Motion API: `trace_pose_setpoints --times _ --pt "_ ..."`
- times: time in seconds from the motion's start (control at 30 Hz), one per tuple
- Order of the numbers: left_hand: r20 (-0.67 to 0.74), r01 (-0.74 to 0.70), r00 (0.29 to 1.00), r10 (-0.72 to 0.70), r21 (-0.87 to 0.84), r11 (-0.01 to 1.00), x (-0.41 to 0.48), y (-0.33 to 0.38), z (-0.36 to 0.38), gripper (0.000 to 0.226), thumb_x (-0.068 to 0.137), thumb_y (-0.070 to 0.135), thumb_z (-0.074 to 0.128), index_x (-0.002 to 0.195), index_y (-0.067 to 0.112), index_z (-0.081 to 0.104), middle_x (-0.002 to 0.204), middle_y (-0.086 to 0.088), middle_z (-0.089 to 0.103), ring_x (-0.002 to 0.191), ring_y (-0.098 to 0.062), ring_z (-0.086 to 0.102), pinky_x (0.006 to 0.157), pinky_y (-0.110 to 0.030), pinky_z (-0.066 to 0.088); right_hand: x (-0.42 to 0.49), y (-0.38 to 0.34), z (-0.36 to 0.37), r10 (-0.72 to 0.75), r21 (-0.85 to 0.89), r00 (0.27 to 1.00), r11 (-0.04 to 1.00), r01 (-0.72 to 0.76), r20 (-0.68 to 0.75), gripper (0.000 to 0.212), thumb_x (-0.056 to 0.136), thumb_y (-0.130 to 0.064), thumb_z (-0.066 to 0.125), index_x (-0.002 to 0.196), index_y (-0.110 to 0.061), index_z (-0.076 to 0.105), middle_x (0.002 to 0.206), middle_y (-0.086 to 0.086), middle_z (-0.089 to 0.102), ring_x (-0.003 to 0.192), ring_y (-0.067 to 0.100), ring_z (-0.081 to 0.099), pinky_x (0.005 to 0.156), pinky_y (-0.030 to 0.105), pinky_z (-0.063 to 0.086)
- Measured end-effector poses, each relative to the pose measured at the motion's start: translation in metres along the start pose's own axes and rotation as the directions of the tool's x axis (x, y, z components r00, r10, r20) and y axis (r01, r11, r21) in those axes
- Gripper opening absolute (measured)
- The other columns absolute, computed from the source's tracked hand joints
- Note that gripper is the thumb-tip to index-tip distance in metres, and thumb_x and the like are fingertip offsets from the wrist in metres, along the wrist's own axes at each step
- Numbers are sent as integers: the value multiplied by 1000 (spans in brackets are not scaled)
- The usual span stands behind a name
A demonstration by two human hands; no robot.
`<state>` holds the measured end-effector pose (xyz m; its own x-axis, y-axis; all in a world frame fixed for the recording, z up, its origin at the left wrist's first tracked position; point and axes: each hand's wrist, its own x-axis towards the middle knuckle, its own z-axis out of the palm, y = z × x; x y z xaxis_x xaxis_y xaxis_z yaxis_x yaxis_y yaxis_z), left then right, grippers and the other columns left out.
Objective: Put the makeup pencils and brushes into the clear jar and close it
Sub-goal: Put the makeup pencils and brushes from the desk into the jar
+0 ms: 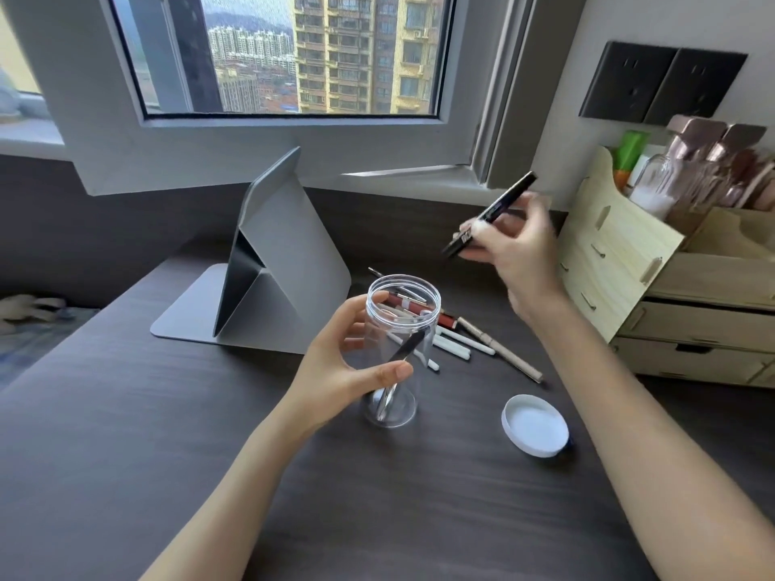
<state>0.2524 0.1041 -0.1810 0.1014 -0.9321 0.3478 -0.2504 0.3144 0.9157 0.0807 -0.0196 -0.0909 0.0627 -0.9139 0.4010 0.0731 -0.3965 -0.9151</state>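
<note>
The clear jar [398, 406] stands upright and open in the middle of the dark table, with one dark pencil leaning inside it. My left hand [339, 362] grips the jar's side. My right hand [518, 253] is raised above and right of the jar, pinching a black makeup pencil [490, 213] that slants up to the right. Behind the jar lie several more pencils and brushes: red ones [444, 319], white ones [455, 343] and a tan one [503, 354]. The white lid [534, 425] rests upside down on the table, right of the jar.
A grey tablet stand [268, 262] sits behind and left of the jar. A wooden drawer organiser [671, 295] with bottles fills the right side. The window sill and wall run along the back. Dark table surface [377, 517] extends toward me.
</note>
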Motion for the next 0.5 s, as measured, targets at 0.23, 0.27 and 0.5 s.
trace_pose_setpoints --times 0.23,0.27,0.5 --pt "3 -7 1000 7 -22 1000 -2 4 1 73 55 40 81 122 31 56 115 4 67 102 -8 61 95 -26 45 -65 -53 10 -153 -107 901 971 213 405 8 87 -9 58 88 -17 55 85 6 75 85 15 73 81 25 55" --pt "3 -10 1000 10 -22 1000 -2 5 1 72 55 40 81 122 30 56 114 3 68 101 -7 61 95 -25 45 -67 -49 12 -135 -211 892 946 245 431 3 88 -14 58 89 -15 60 91 5 74 89 13 72 85 28 55" --pt "-20 -24 1000 24 -11 1000 -3 6 -2 68 54 41 82 118 33 57 108 11 69 98 -7 62 93 -22 45 -70 -34 7 14 -327 807 919 223 590 22 91 -30 56 97 -18 74 119 -8 64 117 9 55 101 35 45"
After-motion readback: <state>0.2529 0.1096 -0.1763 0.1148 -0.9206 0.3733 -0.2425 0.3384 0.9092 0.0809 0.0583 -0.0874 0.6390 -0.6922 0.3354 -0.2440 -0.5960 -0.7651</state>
